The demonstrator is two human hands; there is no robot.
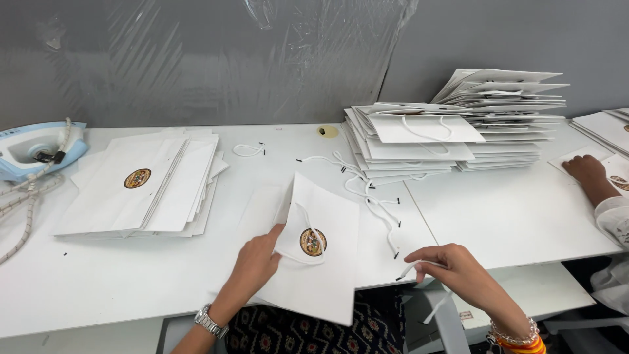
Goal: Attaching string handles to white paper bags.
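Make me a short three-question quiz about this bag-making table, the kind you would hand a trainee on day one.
1. True or false: the left hand holds the white paper bag by its edge.
2. What does the right hand pinch? A) scissors B) a white cord C) a pen
3. Fill in: the light blue iron sits at the far ____ of the white table.

Key
1. True; the bag bears a round emblem and already has one cord handle.
2. B; its black tip points toward the bag.
3. Left; the tall bag stacks stand to the right.
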